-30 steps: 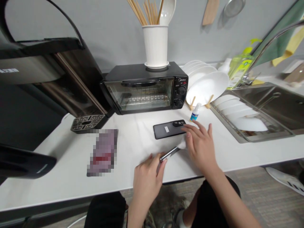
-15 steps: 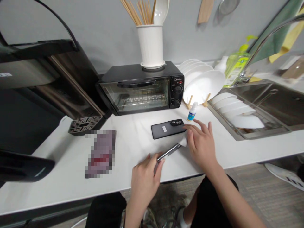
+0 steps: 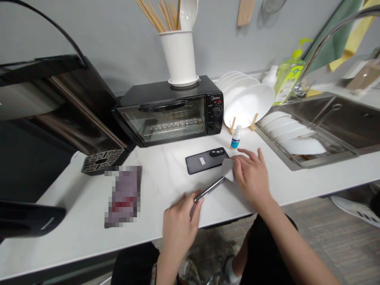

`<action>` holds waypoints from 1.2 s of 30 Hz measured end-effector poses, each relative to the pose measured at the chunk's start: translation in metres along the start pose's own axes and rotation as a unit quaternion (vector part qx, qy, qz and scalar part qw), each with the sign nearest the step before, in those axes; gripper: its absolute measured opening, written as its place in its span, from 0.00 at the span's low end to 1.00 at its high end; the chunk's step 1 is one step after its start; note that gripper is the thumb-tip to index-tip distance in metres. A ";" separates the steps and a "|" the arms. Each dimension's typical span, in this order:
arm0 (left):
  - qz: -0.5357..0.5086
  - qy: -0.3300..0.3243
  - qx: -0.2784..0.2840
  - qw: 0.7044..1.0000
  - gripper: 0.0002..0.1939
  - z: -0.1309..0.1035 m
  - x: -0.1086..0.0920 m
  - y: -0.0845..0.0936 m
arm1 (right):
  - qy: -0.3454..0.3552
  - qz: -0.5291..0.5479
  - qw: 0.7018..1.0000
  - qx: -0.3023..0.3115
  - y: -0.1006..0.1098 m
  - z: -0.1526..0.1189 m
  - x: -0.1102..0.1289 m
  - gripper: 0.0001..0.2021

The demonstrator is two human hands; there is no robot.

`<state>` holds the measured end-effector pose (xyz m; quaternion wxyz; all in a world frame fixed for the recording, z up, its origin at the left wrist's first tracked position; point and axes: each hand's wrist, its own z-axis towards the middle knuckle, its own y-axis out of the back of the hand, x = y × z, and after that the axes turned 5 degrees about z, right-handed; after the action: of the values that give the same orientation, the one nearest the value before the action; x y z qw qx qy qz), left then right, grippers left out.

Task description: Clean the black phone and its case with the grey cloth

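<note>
My left hand (image 3: 180,221) grips one end of a thin phone (image 3: 210,189), which is held edge-on above the white counter. Between the thumb and fingers of my right hand (image 3: 252,176) is a small pale cloth (image 3: 228,169), at the phone's far end. Behind them a dark phone case (image 3: 204,161) with a small white label lies flat. A small white spray bottle (image 3: 235,138) with a blue label stands just beyond my right fingers.
A black toaster oven (image 3: 169,114) carries a white cup (image 3: 179,57) of chopsticks. White plates (image 3: 247,105) stand in a rack beside it. The sink (image 3: 347,122) is at right, a black machine (image 3: 101,118) at left. A blurred-out flat item (image 3: 124,198) lies on the left.
The view has shifted slightly. The pale cloth in my right hand shows more and sits a little higher by the phone's end. My left hand keeps its grip.
</note>
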<state>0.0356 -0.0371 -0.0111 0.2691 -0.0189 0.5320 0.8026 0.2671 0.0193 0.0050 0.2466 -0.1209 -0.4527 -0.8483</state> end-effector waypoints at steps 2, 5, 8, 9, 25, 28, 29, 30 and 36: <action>0.006 -0.003 -0.005 1.000 0.11 0.000 0.000 0.000 | 0.022 0.026 0.999 0.008 -0.005 -0.007 0.019 0.17; 0.040 -0.017 -0.015 0.999 0.14 -0.003 0.004 -0.003 | 0.115 0.095 0.988 0.045 -0.019 -0.028 0.070 0.14; 0.062 -0.023 -0.022 0.998 0.18 -0.005 0.007 -0.004 | 0.163 0.112 0.979 0.058 -0.024 -0.039 0.091 0.14; 0.056 -0.023 -0.019 0.998 0.17 -0.005 0.007 -0.004 | 0.156 0.103 0.981 0.052 -0.023 -0.038 0.085 0.14; -0.008 -0.010 -0.053 0.999 0.14 -0.012 0.015 -0.015 | 0.160 0.101 0.981 0.047 -0.034 -0.044 0.097 0.15; -0.011 0.021 0.004 1.000 0.11 -0.009 0.011 -0.010 | 0.097 0.066 0.993 0.024 -0.022 -0.028 0.056 0.17; -0.013 0.025 0.016 0.999 0.11 -0.007 0.008 -0.007 | 0.061 0.045 0.997 0.005 -0.016 -0.020 0.038 0.18; -0.016 0.028 0.022 0.999 0.11 -0.005 0.006 -0.005 | 0.028 0.024 0.999 -0.005 -0.011 -0.013 0.022 0.18; -0.018 0.037 0.007 0.999 0.10 -0.005 0.004 -0.004 | 0.054 0.047 0.997 0.013 -0.015 -0.021 0.050 0.16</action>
<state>0.0330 -0.0387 -0.0183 0.2640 -0.0563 0.5464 0.7928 0.2173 -0.0066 0.0036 0.3117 -0.0928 -0.4437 -0.8351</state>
